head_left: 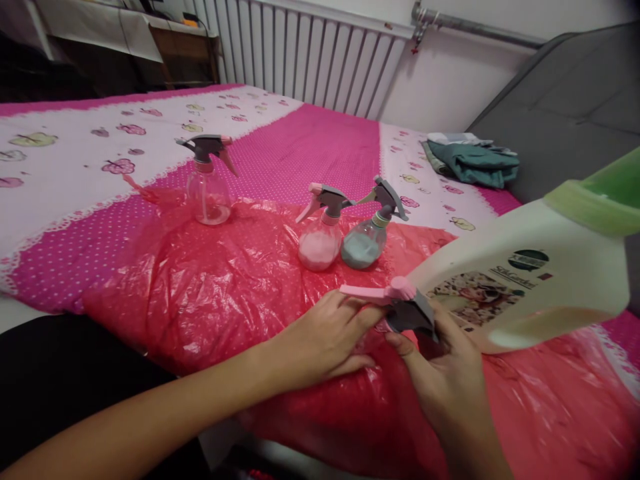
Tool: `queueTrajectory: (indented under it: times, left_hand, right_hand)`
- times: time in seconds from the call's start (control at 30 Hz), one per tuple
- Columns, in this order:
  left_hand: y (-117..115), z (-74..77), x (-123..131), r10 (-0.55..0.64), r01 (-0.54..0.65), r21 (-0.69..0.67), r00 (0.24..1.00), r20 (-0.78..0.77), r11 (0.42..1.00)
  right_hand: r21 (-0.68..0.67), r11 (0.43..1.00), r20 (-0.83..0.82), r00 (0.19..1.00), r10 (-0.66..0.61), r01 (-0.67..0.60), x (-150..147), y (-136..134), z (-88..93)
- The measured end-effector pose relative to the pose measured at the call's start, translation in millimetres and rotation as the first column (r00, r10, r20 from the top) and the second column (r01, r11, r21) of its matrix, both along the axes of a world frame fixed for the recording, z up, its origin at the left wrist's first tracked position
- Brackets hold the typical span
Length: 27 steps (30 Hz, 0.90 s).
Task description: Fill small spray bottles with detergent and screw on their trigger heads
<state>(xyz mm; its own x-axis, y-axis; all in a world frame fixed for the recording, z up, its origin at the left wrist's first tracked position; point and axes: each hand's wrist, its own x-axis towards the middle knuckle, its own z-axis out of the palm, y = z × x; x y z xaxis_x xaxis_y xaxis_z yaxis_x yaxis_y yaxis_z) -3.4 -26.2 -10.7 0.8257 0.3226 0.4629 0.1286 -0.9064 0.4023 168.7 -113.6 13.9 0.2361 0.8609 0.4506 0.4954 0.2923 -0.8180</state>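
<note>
Both my hands are around a spray bottle with a pink and grey trigger head. My left hand wraps its body, which is mostly hidden by the fingers. At the collar, just under the head, my right hand grips with thumb and fingers. Beyond them stand a spray bottle with pink contents and one with grey-green contents. Farther left is a clear pinkish spray bottle with little or nothing in it. A large whitish jug with a green cap leans close to my right hand.
Red plastic sheeting lies crumpled under the bottles. It covers part of a bed with a pink dotted spread. Folded clothes lie near the grey headboard. A white radiator runs along the wall; a desk is at back left.
</note>
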Motion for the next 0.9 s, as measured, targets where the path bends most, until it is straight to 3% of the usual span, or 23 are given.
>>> queueTrajectory:
  times: [0.13, 0.33, 0.5, 0.6, 0.7, 0.9]
  left_hand:
    - [0, -1.8, 0, -0.004, 0.004, 0.027, 1.000, 0.026, 1.000]
    - [-1, -4.2, 4, 0.023, -0.026, 0.079, 0.999, 0.031, 0.997]
    - [0, -3.7, 2, 0.007, -0.004, -0.034, 0.996, 0.091, 0.999]
    - [1, -1.8, 1, -0.014, 0.025, -0.116, 0.996, 0.093, 0.993]
    - [3, -2.0, 0, -0.011, 0.020, -0.105, 0.997, 0.083, 0.994]
    - [2, -5.7, 1, 0.016, -0.013, -0.032, 0.996, 0.086, 0.999]
  right_hand:
    - [-0.028, 0.999, -0.039, 0.999, 0.020, -0.021, 1, 0, 0.6]
    - [-0.042, 0.993, -0.018, 0.994, -0.108, 0.107, -8, 1, -1.2]
    - [0.020, 0.985, 0.016, 0.985, -0.175, 0.174, -13, 5, -3.3]
    - [-0.019, 0.994, -0.046, 0.993, -0.109, 0.108, -7, 6, -3.3]
    - [-0.063, 0.998, -0.178, 0.984, -0.015, 0.004, -1, 5, -2.5]
    - [-0.052, 0.998, -0.243, 0.968, -0.058, 0.047, -4, 5, -0.6]
